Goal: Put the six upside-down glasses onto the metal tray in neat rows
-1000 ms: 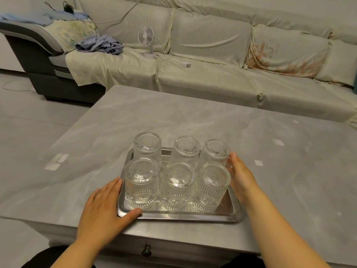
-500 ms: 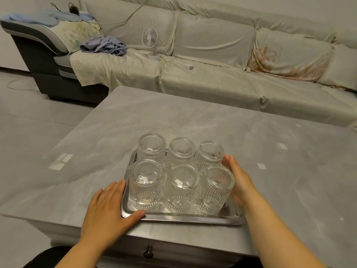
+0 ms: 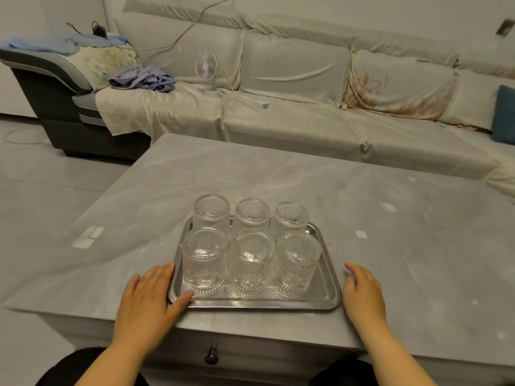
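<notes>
Our left hand (image 3: 147, 298) lies flat and open, thumb touching the shiny rectangular metal tray's (image 3: 330, 277) lower-left rim. Our right hand (image 3: 362, 292) is open, empty, just beside its right edge. Six ribbed clear upside-down glasses (image 3: 252, 263) stand on it, two rows of three, lower centre of the frame on the grey marbled table (image 3: 278, 179).

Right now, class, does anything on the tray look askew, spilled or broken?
Nothing stands out. All six glasses stand upside down on the tray in two rows of three, unbroken, with no spill visible.

back glasses (image 3: 252, 215) partly hidden behind front row; forearms cut off.
</notes>
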Motion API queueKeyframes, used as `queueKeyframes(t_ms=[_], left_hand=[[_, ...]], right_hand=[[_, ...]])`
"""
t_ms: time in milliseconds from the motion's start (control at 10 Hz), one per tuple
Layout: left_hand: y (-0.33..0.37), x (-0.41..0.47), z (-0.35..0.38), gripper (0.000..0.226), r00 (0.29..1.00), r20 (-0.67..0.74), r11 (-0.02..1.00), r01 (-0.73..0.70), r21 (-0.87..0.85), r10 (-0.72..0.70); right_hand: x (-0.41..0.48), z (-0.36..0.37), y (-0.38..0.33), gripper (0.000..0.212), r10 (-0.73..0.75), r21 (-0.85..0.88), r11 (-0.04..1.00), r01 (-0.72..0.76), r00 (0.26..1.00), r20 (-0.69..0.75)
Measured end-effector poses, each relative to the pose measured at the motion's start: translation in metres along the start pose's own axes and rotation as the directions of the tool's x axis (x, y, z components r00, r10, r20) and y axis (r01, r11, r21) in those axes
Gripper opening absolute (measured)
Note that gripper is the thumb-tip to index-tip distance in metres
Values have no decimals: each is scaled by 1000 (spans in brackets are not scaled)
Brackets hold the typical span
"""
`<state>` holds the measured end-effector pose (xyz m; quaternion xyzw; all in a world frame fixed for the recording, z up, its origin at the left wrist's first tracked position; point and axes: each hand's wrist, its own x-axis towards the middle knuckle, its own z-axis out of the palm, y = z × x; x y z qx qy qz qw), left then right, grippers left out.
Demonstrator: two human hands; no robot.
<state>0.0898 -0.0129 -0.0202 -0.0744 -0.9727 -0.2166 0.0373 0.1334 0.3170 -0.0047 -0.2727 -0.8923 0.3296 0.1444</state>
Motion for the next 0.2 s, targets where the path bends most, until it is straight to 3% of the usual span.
queueKeyframes(t_ms=[100,200], left_hand=[[-4,-4,1,60,999,-10,999,43,-16,-43],[-4,-7,1,61,998,8,998,60,5,-60]], right_hand=[[-6,1,14,37,-23,-186,982,36,997,69],[-6,3,16,38,-29,-229,972,44,997,73]])
